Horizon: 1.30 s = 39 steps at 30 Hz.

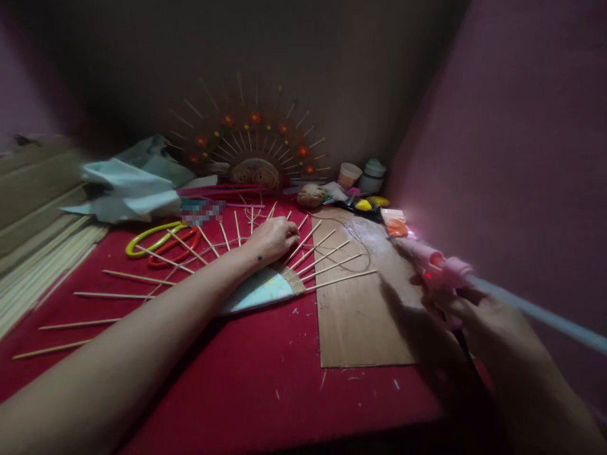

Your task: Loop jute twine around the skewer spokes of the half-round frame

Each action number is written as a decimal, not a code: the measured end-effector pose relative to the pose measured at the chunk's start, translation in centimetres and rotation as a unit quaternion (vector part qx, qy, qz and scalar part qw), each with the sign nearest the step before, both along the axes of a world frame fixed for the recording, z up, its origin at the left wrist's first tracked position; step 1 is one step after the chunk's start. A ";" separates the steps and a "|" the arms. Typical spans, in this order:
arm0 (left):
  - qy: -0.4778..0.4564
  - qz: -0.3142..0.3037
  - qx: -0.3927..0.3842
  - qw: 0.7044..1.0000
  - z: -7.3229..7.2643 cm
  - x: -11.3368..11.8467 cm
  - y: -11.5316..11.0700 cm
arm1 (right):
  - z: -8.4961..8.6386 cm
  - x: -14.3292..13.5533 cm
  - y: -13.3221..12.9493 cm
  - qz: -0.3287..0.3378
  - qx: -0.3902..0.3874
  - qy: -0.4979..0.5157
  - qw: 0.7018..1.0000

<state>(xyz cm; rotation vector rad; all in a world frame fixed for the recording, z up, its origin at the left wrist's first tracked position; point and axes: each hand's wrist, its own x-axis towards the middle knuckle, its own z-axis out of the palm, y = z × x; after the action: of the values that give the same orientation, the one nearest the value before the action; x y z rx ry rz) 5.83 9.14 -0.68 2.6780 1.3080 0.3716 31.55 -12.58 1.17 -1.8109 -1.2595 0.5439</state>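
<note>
A pale blue half-round piece (258,291) with a woven twine rim (293,280) lies on the red cloth, thin wooden sticks (332,256) fanning out from it. My left hand (274,239) is over its far edge among the sticks, fingers curled together; what they pinch, if anything, is too small to tell. My left forearm covers part of the fan. At the right, my right hand (478,309) holds a pink glue gun (441,265) by its handle, above the cardboard's right side. A long pale glue stick (540,309) sticks out of its back, and a red light glows on it.
Brown cardboard (360,322) lies under the right-hand sticks. Scissors with yellow handles (152,240) and red handles are at the left, near a pale crumpled cloth (128,189). Behind stand a flower-decorated stick fan (256,133), a twine ball (310,194) and a cup (349,175).
</note>
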 end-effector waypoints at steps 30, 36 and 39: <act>-0.138 0.060 -0.098 0.984 -0.4 -0.6 1.4 | 1.9 -8.1 6.3 0.125 -0.117 -0.049 0.984; -0.130 0.062 -0.094 0.985 -0.3 -0.6 1.4 | 0.1 -7.1 6.5 0.131 -0.122 -0.013 0.984; -0.126 0.065 -0.094 0.985 -0.2 -0.6 1.2 | 0.0 -7.0 6.5 0.148 -0.117 -0.014 0.982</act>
<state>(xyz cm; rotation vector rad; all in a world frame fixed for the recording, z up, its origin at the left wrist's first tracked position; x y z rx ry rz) 5.25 10.35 -0.91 2.3123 1.3680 0.5523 24.52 -6.06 1.22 -1.8359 -1.5511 0.8644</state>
